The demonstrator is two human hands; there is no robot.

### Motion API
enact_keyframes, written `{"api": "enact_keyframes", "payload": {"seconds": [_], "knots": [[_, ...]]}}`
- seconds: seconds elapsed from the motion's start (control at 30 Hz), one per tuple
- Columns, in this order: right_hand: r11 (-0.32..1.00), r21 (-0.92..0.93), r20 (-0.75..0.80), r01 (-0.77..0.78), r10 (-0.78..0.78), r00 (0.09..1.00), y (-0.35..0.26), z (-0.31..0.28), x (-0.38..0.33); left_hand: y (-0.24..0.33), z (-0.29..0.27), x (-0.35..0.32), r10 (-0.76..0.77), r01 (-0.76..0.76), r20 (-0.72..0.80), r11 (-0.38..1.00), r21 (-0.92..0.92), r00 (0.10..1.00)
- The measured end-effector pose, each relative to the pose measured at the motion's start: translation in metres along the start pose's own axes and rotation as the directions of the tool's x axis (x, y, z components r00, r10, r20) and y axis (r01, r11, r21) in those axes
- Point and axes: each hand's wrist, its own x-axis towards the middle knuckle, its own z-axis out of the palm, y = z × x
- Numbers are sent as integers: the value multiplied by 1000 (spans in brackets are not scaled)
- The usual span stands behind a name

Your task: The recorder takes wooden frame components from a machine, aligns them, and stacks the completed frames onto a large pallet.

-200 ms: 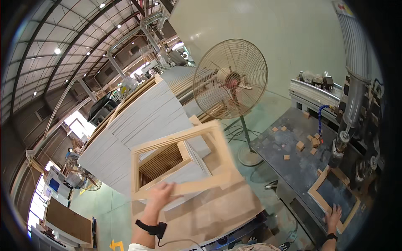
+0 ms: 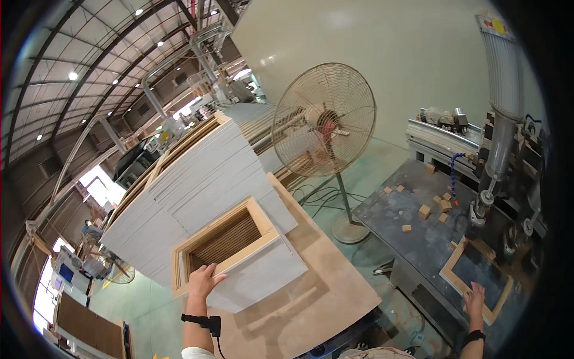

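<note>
Grey-painted panels with bare wood edges form a tall stack [image 2: 197, 185] at centre left, resting on a flat brown board [image 2: 317, 293] that runs toward the lower edge. On the near end of the stack lies a rectangular wooden frame [image 2: 224, 242], pale, with square-cut members and an open middle through which the ribbed edges of the layers below show. The left hand [image 2: 202, 280] rests on the frame's near rail, fingers laid flat and close together over the edge, thumb out to the side; a black band sits on the wrist.

A pedestal fan [image 2: 324, 119] with a round wire guard stands just behind the board, its pole and base on the green floor between the stack and a dark machine table [image 2: 412, 239]. Small wood offcuts [image 2: 424, 210] are scattered over the table top. A second wooden frame [image 2: 476, 278] lies flat at the table's near right, below a grey machine column [image 2: 499, 137]. The right hand [image 2: 475, 299] lies on this frame's near rail, fingers extended and pressed down; whether they curl under the edge cannot be told.

Compared with the earlier frame, the left-hand frame has dropped from a raised, tilted position to lying on the stack. The right hand remains on its frame.
</note>
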Motion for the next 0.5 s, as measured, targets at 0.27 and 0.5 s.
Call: {"api": "enact_keyframes", "payload": {"seconds": [0.27, 0.5], "knots": [[982, -180, -282, -51, -2, 959, -33, -121, -100, -23, 64, 14, 27, -35, -55, 989, -141, 998], [716, -315, -674, -623, 293, 678, -53, -201, -316, 87, 78, 14, 10, -11, -428, 1000, 1, 904]]}}
